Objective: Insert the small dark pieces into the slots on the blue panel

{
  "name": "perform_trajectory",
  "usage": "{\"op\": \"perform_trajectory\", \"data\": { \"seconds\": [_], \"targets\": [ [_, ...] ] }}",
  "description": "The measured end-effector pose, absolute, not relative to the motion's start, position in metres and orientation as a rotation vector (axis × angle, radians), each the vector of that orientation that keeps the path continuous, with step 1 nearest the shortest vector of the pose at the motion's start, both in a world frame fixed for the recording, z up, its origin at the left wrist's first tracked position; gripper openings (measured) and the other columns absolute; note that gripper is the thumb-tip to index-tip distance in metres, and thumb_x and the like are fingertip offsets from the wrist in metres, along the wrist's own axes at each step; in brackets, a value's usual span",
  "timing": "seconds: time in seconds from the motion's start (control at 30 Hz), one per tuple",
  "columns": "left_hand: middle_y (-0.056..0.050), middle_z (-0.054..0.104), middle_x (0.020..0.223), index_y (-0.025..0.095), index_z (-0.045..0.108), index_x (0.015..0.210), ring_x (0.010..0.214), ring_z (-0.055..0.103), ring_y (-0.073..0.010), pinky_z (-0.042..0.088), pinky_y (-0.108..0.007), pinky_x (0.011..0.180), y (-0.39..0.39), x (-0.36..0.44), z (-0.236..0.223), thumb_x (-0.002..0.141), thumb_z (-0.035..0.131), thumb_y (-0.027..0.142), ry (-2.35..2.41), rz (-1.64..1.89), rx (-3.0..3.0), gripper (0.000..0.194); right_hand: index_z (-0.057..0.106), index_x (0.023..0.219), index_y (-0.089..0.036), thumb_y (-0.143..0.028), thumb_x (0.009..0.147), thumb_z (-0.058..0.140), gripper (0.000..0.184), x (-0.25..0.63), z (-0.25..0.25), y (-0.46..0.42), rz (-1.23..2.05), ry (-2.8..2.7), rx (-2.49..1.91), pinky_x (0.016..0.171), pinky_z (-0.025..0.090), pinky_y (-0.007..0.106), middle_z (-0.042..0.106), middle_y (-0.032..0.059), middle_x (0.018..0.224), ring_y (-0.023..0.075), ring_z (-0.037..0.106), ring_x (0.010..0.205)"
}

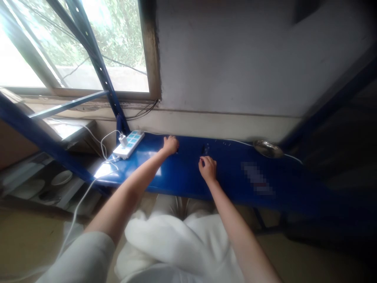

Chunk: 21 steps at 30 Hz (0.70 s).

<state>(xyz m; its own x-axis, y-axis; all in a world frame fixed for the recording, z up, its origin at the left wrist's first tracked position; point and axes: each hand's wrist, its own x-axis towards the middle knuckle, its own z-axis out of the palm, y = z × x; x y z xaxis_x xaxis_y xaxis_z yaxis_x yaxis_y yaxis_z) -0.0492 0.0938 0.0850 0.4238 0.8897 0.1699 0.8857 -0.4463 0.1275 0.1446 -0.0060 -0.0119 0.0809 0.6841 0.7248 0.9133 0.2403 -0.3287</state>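
Note:
My left hand (171, 144) rests over the far side of the blue tabletop (179, 177), fingers curled down. A dark bit shows beside its fingertips, too small to name. Nearer to me, my right hand (208, 168) is closed in a pinch, thumb against forefinger. A tiny reddish spot shows at that pinch; I cannot tell what it is. Just beyond the right hand lie a small dark stick-like piece (202, 149) and several tiny clear pieces (207, 147). More tiny pale bits (226, 143) are scattered farther back to the right.
At the left end sits a white power strip (129, 144) with a plugged-in charger (123, 139) and loose white cable. A shiny metal bowl (268, 148) stands at the back right. Blue rack posts (100, 67) rise at the left, by the window. A wall borders the far edge.

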Motion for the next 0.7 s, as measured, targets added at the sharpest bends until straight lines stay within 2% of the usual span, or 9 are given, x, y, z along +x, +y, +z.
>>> {"op": "perform_trajectory", "data": {
  "seconds": [0.3,0.7],
  "targets": [
    [-0.009,0.058,0.1,0.018,0.069,0.081,0.099,0.045,-0.0272,0.031,-0.045,0.085,0.0972,-0.0524,0.079,0.073,0.052,0.013,1.706,0.312,2.575,0.019,0.061,0.085,-0.016,-0.019,0.082,0.043,0.019,0.1452,-0.0138,-0.0066,-0.347,-1.611,-1.514,0.071,0.033,0.028,0.064,0.0057,0.082,0.0171,0.055,0.079],
    [-0.01,0.058,0.102,0.018,0.068,0.085,0.103,0.045,-0.0278,0.031,-0.046,0.088,0.0969,-0.0508,0.0787,0.076,0.054,0.024,1.78,0.288,2.483,0.017,0.061,0.084,-0.017,-0.021,0.083,0.041,0.02,0.145,-0.0148,-0.007,-0.349,-1.608,-1.518,0.07,0.033,0.029,0.063,0.0059,0.08,0.0176,0.055,0.077]
  ]
}}
